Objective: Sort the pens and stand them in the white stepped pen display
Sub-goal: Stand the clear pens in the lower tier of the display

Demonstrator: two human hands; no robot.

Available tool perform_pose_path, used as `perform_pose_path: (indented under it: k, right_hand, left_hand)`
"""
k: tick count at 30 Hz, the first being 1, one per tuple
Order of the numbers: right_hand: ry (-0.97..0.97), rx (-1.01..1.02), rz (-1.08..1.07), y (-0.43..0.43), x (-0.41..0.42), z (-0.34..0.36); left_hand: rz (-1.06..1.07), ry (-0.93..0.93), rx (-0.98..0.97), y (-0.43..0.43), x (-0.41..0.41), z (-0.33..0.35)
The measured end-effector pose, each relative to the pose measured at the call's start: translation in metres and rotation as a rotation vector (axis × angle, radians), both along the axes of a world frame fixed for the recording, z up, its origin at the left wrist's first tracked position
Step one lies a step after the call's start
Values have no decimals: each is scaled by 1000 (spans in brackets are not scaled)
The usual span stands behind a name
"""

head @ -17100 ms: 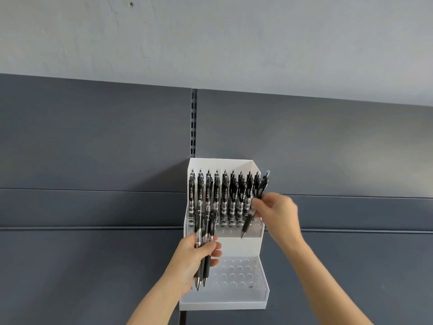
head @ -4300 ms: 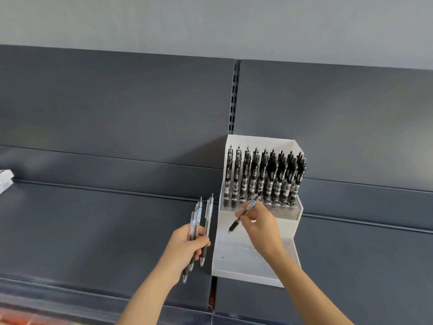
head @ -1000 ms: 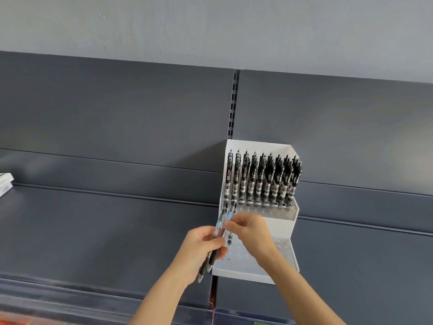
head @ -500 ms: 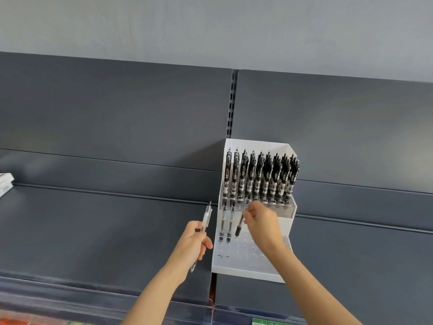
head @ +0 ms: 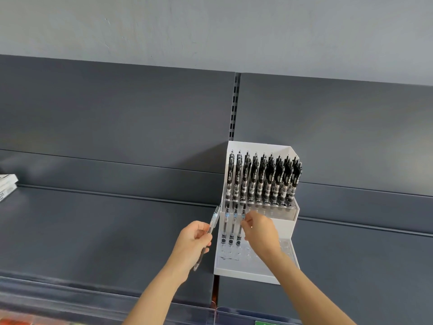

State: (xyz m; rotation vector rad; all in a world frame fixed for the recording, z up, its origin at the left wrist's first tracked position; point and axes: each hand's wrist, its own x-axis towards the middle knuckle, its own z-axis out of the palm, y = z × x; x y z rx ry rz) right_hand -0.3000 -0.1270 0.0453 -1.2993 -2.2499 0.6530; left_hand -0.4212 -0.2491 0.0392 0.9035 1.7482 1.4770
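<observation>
White stepped pen display point(head: 248, 275) stands right of centre on a dark grey shelf point(head: 105, 231), its back against a grey back panel point(head: 339, 137), with a person's two hands at it. Nearest, a clear plastic strip point(head: 70, 308) edges the shelf front, and two bare forearms reach over it. The left hand point(head: 191, 241), just left of the display, grips one clear-barrelled pen point(head: 214, 221) in curled fingers and thumb. The pen is tilted, tip down by the wrist and upper end just beside the display's left wall; whether they touch cannot be told. The right hand point(head: 260, 233) is over the low front step, thumb and fingertips pinching the third slim pen point(head: 243, 211). That pen stands upright at the right end of a row of three slim pens point(head: 233, 222), set in the leftmost holes at the back of the step. Round holes point(head: 234, 254) dot the step nearer the camera. Farther back, on the upper step, black pens point(head: 264, 179) stand packed upright in rows across its width. At the far left edge, a stack of white boxes point(head: 5, 186) lies on the shelf, partly cut off. Behind the display rises a slotted upright point(head: 232, 109) between the panels, and above them a pale wall point(head: 210, 26).
</observation>
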Motion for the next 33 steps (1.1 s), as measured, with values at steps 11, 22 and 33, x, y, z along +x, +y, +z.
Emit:
perform_pose_path:
  k: [11,22,33]
  right_hand:
    - [232,-190,71,-23,21,17]
    - [306,-221,42,-27,22,26]
    - [342,22,-92,2,33,30]
  left_hand:
    - [-33,-42,36,12,16,4]
    - [-22,330,53,34,39,2]
    - [-281,951,-206,21,25,-29]
